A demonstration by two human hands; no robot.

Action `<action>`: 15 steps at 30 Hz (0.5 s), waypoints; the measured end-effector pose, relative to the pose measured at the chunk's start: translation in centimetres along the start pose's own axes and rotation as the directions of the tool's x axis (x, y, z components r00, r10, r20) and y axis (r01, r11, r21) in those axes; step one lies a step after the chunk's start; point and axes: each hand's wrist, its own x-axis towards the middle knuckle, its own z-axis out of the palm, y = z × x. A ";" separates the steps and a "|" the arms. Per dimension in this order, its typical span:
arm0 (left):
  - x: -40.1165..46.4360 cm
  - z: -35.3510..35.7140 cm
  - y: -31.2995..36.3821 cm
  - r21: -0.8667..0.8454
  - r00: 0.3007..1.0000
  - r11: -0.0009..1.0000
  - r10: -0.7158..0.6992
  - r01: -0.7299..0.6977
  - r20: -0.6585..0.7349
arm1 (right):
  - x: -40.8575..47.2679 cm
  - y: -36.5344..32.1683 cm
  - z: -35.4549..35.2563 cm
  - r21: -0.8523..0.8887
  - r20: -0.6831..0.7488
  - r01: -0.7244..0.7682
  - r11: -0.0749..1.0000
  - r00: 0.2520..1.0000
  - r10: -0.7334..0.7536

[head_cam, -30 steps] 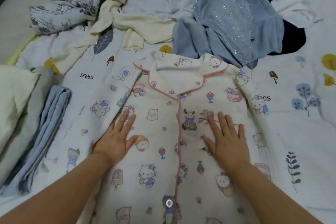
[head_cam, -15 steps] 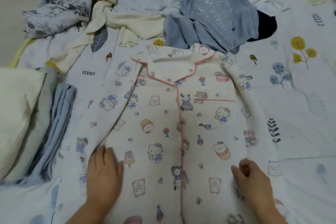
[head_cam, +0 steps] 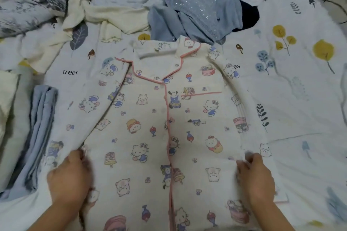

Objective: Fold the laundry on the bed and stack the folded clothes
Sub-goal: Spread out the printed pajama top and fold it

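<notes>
The pajama top (head_cam: pixel 169 127) lies face-up and buttoned flat on the bed (head_cam: pixel 300 99), ready for folding, while the left hand (head_cam: pixel 69 180) and right hand (head_cam: pixel 257 178) curl their fingers onto its side edges, seemingly to fold them inward.

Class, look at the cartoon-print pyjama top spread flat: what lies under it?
The pyjama top lies on the leaf-printed bedsheet, which shows all around it. Anything else beneath it is hidden.
</notes>
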 end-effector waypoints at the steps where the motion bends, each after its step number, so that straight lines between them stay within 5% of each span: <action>1: -0.4 0.1 0.2 -0.001 0.998 0.999 0.038 -0.038 -0.059 | -0.3 0.1 0.0 0.000 -0.031 0.042 0.999 0.999 -0.042; 4: -2.8 1.3 1.8 -0.058 0.938 0.947 0.304 -0.317 -0.166 | -2.1 0.9 1.5 -0.180 -0.132 0.310 0.933 0.933 -0.335; 8: -5.9 4.0 4.3 -0.014 0.717 0.717 0.697 -0.697 0.003 | -3.9 2.3 3.8 -0.432 0.101 0.597 0.676 0.777 -0.622; 11: -5.5 4.2 6.4 -0.002 0.717 0.724 0.683 -0.690 0.140 | -3.0 1.9 3.4 -0.393 0.167 0.625 0.674 0.770 -0.616; 15: -2.5 1.0 12.1 -0.090 0.694 0.711 0.702 -0.698 0.160 | 0.3 -0.5 0.5 -0.268 -0.129 0.605 0.750 0.749 -0.650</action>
